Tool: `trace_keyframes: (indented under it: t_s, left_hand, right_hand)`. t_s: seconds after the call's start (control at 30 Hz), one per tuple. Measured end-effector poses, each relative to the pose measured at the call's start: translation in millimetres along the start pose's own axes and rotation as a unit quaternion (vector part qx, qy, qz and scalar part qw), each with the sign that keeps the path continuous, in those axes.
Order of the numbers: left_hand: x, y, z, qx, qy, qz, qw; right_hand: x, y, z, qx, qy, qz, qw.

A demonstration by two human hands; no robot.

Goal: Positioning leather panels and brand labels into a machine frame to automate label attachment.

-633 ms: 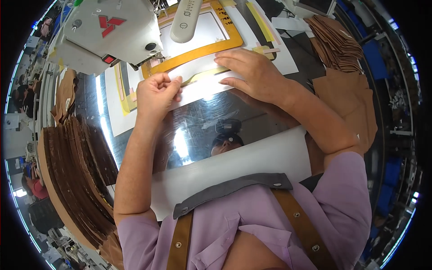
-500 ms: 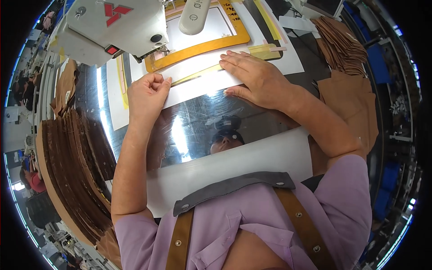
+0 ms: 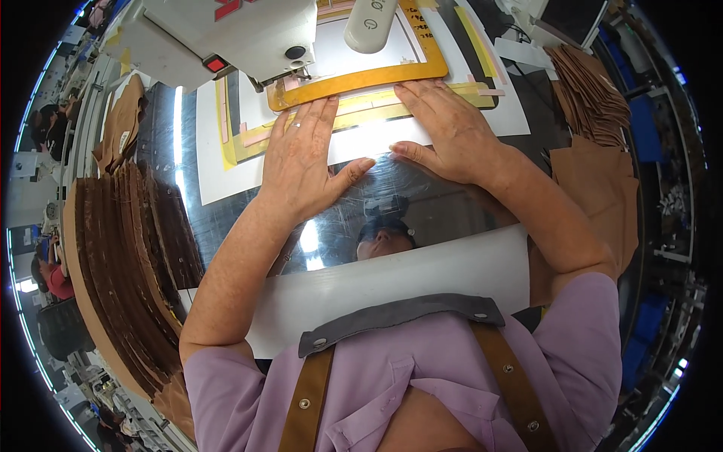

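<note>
Your left hand (image 3: 299,162) and right hand (image 3: 449,128) were spread flat, thumbs angled toward each other, neither one gripping anything. Your fingers lay across the yellow tape strip (image 3: 369,108) near the close edge of the white sheet (image 3: 215,177), their tips at the near side of the amber frame (image 3: 365,81). That sheet lay on the shiny metal tabletop (image 3: 339,226), the frame over it beside the white machine head (image 3: 252,34).

Lilac shirt (image 3: 422,348), brown straps (image 3: 310,380), plenty of snaps (image 3: 304,404)

So the shirt's plain, with short sleeves (image 3: 584,324) and an open collar (image 3: 459,403). Straps have round metal snaps, and there's a dark grey band (image 3: 399,309) snapped at both ends. Left hand (image 3: 297,166) wears a small ring (image 3: 296,124).
</note>
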State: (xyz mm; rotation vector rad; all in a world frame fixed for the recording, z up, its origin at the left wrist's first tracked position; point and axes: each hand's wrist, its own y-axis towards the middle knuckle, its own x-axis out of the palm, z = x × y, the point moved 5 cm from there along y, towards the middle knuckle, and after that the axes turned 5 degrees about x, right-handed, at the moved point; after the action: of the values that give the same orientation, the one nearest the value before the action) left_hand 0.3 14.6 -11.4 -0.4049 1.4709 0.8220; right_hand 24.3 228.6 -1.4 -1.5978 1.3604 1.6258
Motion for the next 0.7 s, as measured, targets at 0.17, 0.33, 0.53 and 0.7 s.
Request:
trace_keyframes:
  t_s: [0.17, 0.33, 0.53, 0.7]
  left_hand:
    - [2.9, 2.2, -3.0, 0.004, 0.001, -0.027, 1.000]
    - [3.4, 5.4, -5.6, -0.009, -0.004, -0.016, 1.000]
    - [-13.8, 5.4, -3.7, -0.053, -0.015, -0.027, 0.998]
    - [-6.7, 10.2, 5.3, -0.032, -0.029, 0.039, 0.998]
  right_hand:
    - [4.2, -1.2, 7.1, 0.032, -0.002, -0.019, 0.999]
    - [5.5, 3.1, 9.4, 0.048, -0.014, -0.031, 0.998]
    - [-0.1, 20.0, -0.9, 0.031, -0.014, -0.035, 0.999]
    - [-8.5, 2.6, 7.6, 0.038, -0.057, -0.030, 0.997]
